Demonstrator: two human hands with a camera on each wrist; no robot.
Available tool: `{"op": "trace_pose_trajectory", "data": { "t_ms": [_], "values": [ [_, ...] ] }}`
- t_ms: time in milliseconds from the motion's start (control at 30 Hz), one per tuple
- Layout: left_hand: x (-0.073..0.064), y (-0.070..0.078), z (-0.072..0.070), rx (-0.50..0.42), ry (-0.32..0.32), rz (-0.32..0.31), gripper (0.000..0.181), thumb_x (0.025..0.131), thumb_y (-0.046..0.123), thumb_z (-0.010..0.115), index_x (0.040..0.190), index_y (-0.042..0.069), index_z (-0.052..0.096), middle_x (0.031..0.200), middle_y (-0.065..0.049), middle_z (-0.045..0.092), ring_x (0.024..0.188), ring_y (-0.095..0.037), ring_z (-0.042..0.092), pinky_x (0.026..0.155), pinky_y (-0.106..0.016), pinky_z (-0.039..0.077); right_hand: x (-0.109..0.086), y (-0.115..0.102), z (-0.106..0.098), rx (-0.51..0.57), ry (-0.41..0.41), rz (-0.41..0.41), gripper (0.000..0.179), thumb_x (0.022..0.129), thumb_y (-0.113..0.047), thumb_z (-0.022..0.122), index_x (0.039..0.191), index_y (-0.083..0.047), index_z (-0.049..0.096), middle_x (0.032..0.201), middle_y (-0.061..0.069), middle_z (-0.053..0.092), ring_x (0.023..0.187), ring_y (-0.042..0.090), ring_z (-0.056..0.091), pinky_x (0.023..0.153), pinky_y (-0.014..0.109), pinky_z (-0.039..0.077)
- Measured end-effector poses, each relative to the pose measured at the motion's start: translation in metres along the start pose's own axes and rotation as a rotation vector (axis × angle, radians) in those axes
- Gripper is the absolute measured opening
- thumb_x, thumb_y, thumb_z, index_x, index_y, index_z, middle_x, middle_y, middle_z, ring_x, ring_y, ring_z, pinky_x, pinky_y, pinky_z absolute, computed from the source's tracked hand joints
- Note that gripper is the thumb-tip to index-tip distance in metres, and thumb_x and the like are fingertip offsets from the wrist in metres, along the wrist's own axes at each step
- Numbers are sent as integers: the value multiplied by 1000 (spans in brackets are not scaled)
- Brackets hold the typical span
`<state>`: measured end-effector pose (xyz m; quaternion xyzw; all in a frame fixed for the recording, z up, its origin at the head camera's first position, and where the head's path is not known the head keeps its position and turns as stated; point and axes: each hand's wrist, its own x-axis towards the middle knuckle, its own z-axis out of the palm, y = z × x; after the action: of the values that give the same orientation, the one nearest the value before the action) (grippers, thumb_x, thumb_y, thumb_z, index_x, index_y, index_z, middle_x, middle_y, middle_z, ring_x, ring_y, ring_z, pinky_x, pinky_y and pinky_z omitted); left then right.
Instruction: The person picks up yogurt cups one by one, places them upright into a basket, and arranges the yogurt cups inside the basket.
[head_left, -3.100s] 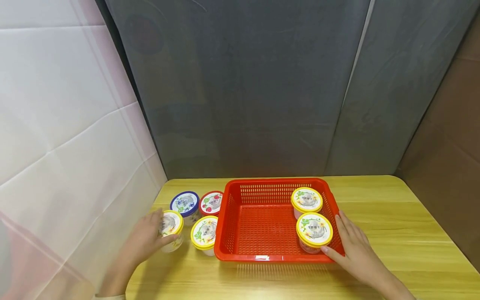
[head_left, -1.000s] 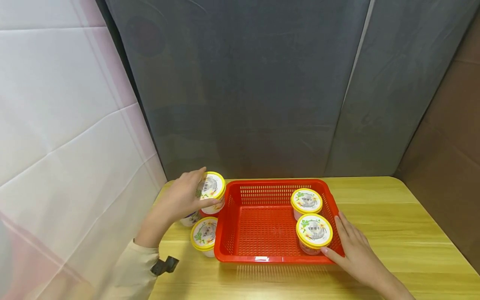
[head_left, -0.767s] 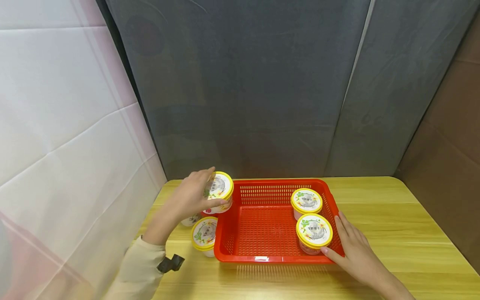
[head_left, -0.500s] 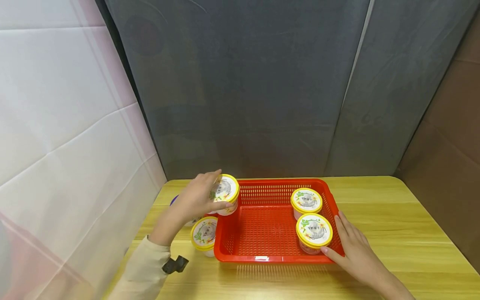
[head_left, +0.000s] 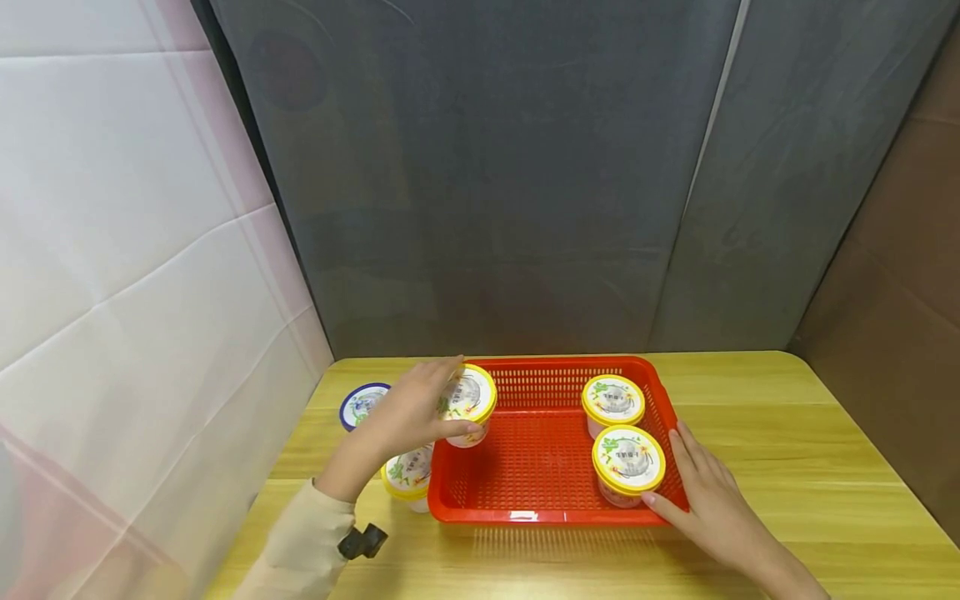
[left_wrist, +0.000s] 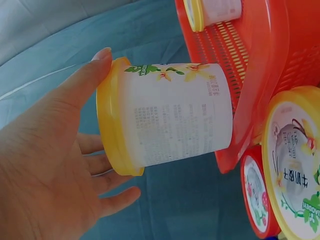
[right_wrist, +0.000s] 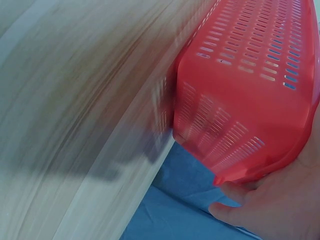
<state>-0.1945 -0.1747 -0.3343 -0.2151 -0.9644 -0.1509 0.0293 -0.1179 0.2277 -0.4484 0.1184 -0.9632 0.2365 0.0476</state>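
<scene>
On a wooden table (head_left: 810, 467), the left hand (head_left: 412, 410) grips a round, yellow-lidded plastic tub (left_wrist: 175, 115), probably light, best held by its lid (left_wrist: 111, 120); the right hand (head_left: 711, 498) grips a red plastic basket (head_left: 551, 517).

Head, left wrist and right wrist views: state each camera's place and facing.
Head: worn on the head, facing forward and down at the red basket; left hand, right hand, left sleeve show.
Left wrist: on that wrist, facing the held yellow-lidded cup; the left hand shows.
Right wrist: on that wrist, facing the red basket's outside and the table; right hand partly shows.
Head and left wrist share the held yellow-lidded cup.
</scene>
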Motion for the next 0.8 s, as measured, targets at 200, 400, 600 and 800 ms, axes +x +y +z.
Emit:
{"op": "trace_pose_trajectory", "data": {
  "t_ms": [200, 400, 600, 800],
  "values": [
    [-2, 5, 4, -12, -1, 14, 100, 73, 56, 81, 152, 13, 38, 151, -10, 49, 139, -34, 46, 112, -53, 43, 0, -1, -1, 4, -3, 7, 101, 89, -59, 62, 155, 4, 19, 163, 25, 16, 141, 52, 29, 107, 71, 27],
    [-4, 8, 12, -9, -11, 51, 99, 72, 59, 81, 149, 11, 42, 147, -10, 53, 135, -33, 50, 111, -49, 45, -1, -2, -1, 0, -3, 8, 101, 89, -59, 62, 155, 4, 19, 163, 26, 17, 140, 52, 29, 107, 71, 27],
    [-7, 9, 22, -25, -44, 63, 98, 70, 62, 81, 147, 12, 45, 146, -8, 54, 133, -30, 53, 110, -48, 47, 0, -2, -1, 1, -7, 12, 101, 89, -59, 62, 156, 4, 19, 163, 26, 17, 141, 52, 29, 107, 72, 27],
    [-10, 11, 30, -44, -80, 76, 100, 70, 60, 81, 148, 11, 44, 148, -11, 52, 135, -32, 51, 113, -49, 43, 0, -2, -1, 7, -8, 13, 101, 89, -59, 62, 156, 3, 18, 164, 24, 15, 141, 52, 29, 107, 72, 27]
  ]
}}
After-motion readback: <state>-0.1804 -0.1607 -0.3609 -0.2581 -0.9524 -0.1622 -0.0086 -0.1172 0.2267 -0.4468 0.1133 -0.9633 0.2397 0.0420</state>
